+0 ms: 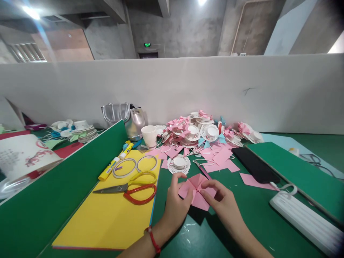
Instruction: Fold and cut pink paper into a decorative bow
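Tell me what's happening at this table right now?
Both hands are on a folded pink paper piece on the green table: the left hand pinches its left side, the right hand its middle. Red-handled scissors lie on a yellow sheet beside them. A pile of finished paper hats sits behind.

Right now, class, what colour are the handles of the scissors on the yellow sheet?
The scissors' handles are yellow and red, seen best in the head view.

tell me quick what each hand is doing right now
Left hand: pinched shut on the left edge of the pink folded paper.
Right hand: fingers closed on the same paper's middle and right side.
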Motion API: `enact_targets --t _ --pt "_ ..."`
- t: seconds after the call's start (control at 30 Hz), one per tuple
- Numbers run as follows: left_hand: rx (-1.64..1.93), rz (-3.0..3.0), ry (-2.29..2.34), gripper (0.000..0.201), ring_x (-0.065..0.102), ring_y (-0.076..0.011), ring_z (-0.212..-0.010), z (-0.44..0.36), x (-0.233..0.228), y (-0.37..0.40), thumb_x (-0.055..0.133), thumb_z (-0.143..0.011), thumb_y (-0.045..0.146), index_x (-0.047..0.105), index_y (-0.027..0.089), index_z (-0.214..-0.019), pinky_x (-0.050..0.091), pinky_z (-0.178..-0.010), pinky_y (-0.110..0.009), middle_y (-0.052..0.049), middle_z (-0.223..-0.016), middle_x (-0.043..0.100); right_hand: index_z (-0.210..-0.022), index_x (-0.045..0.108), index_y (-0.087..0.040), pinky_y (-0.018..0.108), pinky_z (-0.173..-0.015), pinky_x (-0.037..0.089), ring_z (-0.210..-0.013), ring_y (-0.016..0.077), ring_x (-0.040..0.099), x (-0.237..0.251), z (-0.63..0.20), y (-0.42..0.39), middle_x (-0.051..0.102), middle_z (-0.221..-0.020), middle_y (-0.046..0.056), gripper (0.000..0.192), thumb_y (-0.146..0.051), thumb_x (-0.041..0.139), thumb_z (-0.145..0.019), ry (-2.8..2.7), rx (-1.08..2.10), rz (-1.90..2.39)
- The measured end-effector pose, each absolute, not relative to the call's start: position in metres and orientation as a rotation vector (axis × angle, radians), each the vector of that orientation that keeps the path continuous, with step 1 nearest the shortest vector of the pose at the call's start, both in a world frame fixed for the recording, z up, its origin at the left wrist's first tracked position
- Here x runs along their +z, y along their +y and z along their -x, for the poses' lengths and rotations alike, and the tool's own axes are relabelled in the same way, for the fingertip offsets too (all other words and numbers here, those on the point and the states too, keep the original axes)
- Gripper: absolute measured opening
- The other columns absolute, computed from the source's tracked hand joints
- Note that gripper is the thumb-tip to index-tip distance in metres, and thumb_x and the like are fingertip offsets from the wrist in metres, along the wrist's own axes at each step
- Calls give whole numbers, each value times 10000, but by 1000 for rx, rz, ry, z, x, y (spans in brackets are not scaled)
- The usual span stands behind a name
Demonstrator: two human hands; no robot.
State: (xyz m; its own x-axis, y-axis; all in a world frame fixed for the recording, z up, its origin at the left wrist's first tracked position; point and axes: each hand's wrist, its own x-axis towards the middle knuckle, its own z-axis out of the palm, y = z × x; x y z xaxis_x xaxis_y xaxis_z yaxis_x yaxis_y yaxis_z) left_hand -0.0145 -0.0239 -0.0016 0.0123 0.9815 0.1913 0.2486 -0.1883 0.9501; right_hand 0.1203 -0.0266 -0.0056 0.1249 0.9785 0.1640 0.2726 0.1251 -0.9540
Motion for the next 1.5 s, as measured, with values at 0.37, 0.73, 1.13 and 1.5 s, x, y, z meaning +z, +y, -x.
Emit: enact_targets --t 0.37,0.73,1.13,1.5 --pt "1223 -1401 1293 149 512 -131 -557 13 2 -24 508 -724 186 426 191 -848 378 -490 -207 23 -679 525 -685 593 -171 254 -523 405 -610 174 532 -11 -120 -25 606 -686 36 153 -317 619 -646 -1238 898 1358" --pt "1350 -1953 1397 124 494 -125 -537 14 -6 -30 407 -799 132 490 202 -738 383 -527 -209 30 -600 504 -638 617 -173 228 -430 376 -508 148 515 3 -115 -30 633 -637 27 127 -299 606 -649 -1297 800 1361" --pt "1287 -1695 1312 120 631 -192 -700 10 6 -25 563 -685 116 662 184 -693 486 -671 -281 -33 -729 699 -684 642 -184 291 -645 483 -707 205 608 -3 -117 -28 670 -700 46 156 -335 638 -647 -1259 874 1310" --pt "1280 -1489 1283 55 625 -194 -675 12 6 -20 612 -629 146 663 155 -648 494 -653 -279 -49 -686 694 -656 641 -176 224 -427 378 -505 143 512 -8 -121 -24 652 -678 31 158 -328 658 -615 -1253 881 1355"
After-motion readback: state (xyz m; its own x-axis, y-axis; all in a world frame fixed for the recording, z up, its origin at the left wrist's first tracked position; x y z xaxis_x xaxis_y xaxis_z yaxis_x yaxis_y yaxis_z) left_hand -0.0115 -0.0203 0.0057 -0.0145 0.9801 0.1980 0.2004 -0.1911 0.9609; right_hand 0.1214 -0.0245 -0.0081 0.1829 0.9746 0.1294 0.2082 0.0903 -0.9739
